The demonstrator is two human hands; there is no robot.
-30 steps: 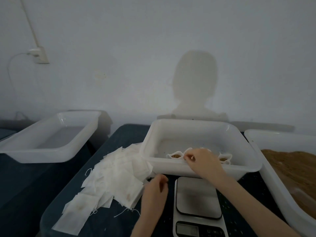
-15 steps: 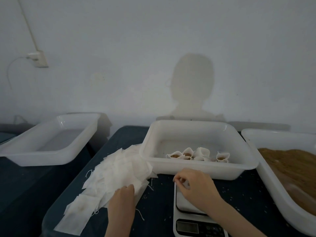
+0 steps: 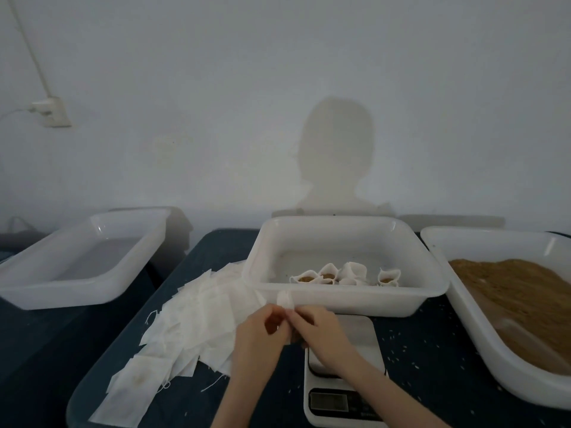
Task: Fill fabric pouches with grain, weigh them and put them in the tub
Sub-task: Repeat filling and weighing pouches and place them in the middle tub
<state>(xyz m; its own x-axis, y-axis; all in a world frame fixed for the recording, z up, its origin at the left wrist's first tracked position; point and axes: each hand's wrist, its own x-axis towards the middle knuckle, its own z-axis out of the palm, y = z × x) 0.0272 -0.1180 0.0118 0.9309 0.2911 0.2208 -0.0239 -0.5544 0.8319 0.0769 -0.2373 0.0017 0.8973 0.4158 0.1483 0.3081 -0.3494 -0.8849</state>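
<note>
Since half a second ago both hands have met mid-frame: our left hand (image 3: 258,330) and right hand (image 3: 321,329) pinch one empty pouch (image 3: 285,299) below the tub (image 3: 349,296). We'd spread its mouth wide before scooping grain (image 3: 522,291), lower right.

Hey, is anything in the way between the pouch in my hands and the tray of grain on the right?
Nothing blocks it. Both hands, left and right, hold the empty pouch above the near left corner of the scale. From there to the grain tray lies only the low scale and bare table with scattered grains.
</note>
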